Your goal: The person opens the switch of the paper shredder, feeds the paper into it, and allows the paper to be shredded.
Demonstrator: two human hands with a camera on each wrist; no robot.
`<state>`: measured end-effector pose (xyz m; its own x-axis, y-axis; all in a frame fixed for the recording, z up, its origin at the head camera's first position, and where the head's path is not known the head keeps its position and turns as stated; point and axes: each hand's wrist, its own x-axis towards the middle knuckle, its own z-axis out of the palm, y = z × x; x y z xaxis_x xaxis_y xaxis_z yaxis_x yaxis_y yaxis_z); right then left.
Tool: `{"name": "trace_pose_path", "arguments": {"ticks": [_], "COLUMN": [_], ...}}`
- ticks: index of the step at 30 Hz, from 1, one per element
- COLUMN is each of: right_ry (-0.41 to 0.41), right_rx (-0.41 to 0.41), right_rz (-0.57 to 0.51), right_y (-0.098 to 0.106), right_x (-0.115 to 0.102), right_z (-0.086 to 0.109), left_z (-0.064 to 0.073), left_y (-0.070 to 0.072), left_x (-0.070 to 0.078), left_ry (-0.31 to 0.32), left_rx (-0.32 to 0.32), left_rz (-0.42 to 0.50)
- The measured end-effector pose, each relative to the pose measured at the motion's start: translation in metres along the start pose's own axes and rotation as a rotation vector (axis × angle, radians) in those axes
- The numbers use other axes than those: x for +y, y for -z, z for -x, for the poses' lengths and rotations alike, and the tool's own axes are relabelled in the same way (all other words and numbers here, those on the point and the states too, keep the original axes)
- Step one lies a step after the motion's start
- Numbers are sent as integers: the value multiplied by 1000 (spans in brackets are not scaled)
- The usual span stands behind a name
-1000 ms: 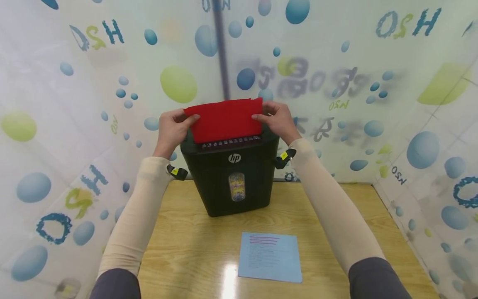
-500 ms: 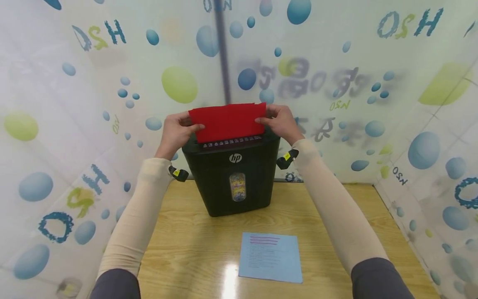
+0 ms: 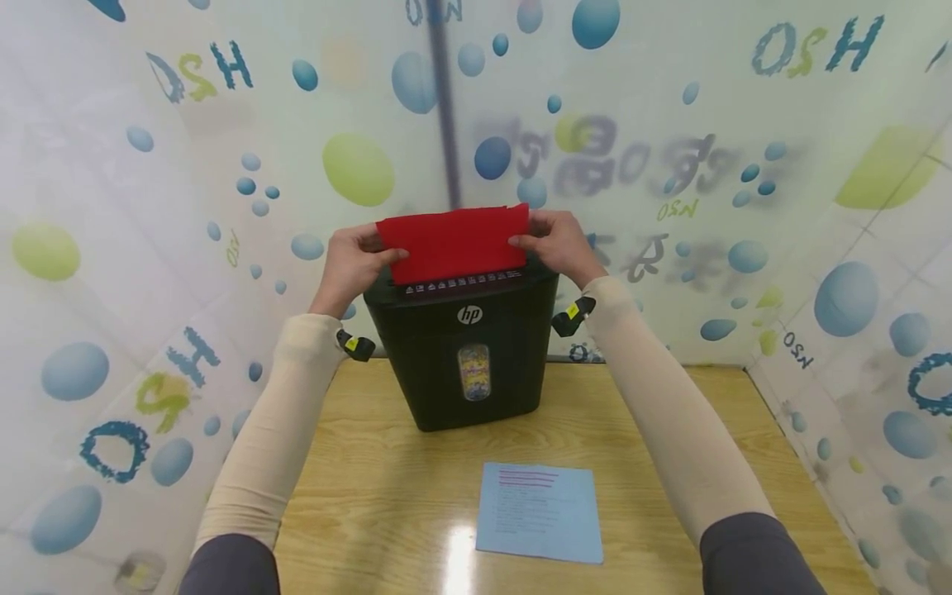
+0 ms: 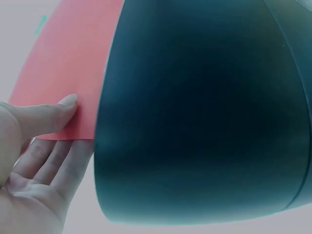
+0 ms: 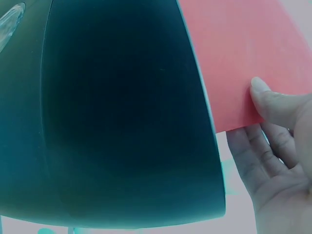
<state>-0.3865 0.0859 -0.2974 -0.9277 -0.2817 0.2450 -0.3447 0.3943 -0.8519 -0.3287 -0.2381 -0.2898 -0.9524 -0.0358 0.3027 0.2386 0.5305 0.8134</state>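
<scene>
A red sheet of paper (image 3: 457, 244) stands upright at the top of a black HP paper shredder (image 3: 424, 355), its lower edge at the feed slot. My left hand (image 3: 351, 263) pinches the sheet's left edge, thumb in front and fingers behind. At the opposite edge my right hand (image 3: 559, 244) pinches it the same way. In the left wrist view the left thumb presses on the red paper (image 4: 68, 63) beside the dark shredder body (image 4: 195, 107). The right wrist view shows the right thumb against the paper (image 5: 239, 53), fingers behind it.
A light blue printed sheet (image 3: 539, 512) lies on the wooden table (image 3: 387, 496) in front of the shredder. Behind and at both sides hang pale curtains (image 3: 669, 107) with blue and green dots. Coloured shreds show through the shredder's window (image 3: 474, 372).
The red paper and both hands have come down slightly toward the shredder top, mostly in the first half second. Less of the sheet shows above the slot now.
</scene>
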Motion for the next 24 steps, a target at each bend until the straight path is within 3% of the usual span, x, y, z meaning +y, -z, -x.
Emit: {"name": "trace_pose_path", "arguments": {"ticks": [15,24], "right_ry": [25,28], "right_rx": [-11,-9], "right_rz": [-7,82], "right_y": [-6,-8], "right_x": [4,7], "right_z": [-3,-3], "left_z": [1,1], "left_y": [3,1], "left_x": [-1,-4], "left_ry": [16,49], "left_rx": [12,-16], "left_rz": [-21,-16]}}
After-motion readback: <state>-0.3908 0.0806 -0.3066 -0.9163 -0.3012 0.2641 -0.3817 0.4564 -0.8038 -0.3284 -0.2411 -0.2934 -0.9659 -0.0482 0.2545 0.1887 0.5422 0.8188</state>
